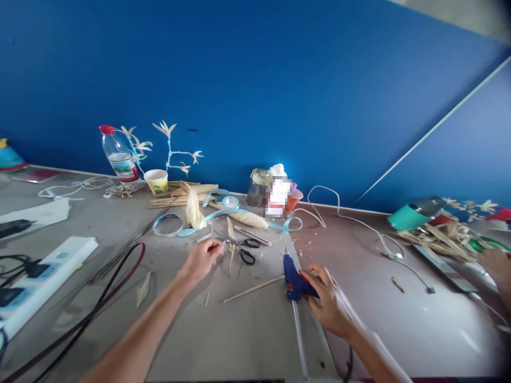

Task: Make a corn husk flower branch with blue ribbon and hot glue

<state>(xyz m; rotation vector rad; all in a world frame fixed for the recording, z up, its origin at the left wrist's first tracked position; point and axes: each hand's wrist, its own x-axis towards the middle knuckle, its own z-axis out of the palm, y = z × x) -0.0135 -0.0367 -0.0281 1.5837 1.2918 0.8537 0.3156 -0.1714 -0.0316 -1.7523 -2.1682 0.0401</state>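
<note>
My right hand (329, 303) is around the handle of a blue hot glue gun (294, 282), nozzle pointing away from me. A long whitish glue stick (299, 338) sticks out of its back. Over the table's middle, my left hand (203, 259) has its fingers curled together in a pinch; whatever may be in them is too small to make out. Just beyond those fingertips lie black-handled scissors (248, 256) and a dry husk strip (231, 239). Between the hands a thin wooden stick (253, 289) lies slantwise, its right end by the glue gun.
Dry husks (195, 207), light-blue ribbon (227, 210) and a tape roll (168, 225) lie behind. Husk flowers stand in a paper cup (156, 182) beside a bottle (120, 159). Left are a power strip (51, 279) and cables; at right, another person's hand (495, 266).
</note>
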